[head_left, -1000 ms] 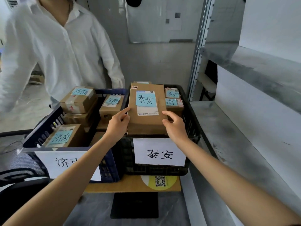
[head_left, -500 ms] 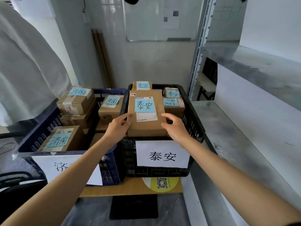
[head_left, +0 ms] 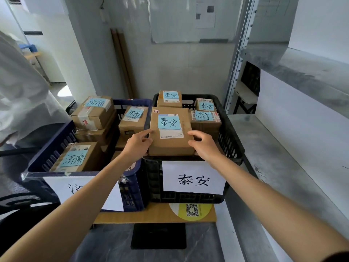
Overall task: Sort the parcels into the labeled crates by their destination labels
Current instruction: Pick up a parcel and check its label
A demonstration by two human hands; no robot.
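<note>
A parcel [head_left: 171, 138] is gripped at its near corners by the left hand [head_left: 137, 146] and right hand [head_left: 205, 147], at the front edge of the matching black crate [head_left: 154, 178]. It is best lowered level before release.

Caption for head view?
Left hand and right hand hold a 泰安-labeled parcel at the front of the black 泰安 crate, beside the blue crate.

A whiteboard [head_left: 190, 19] hangs on the grey wall [head_left: 188, 72] beside metal shelving [head_left: 302, 76].
</note>
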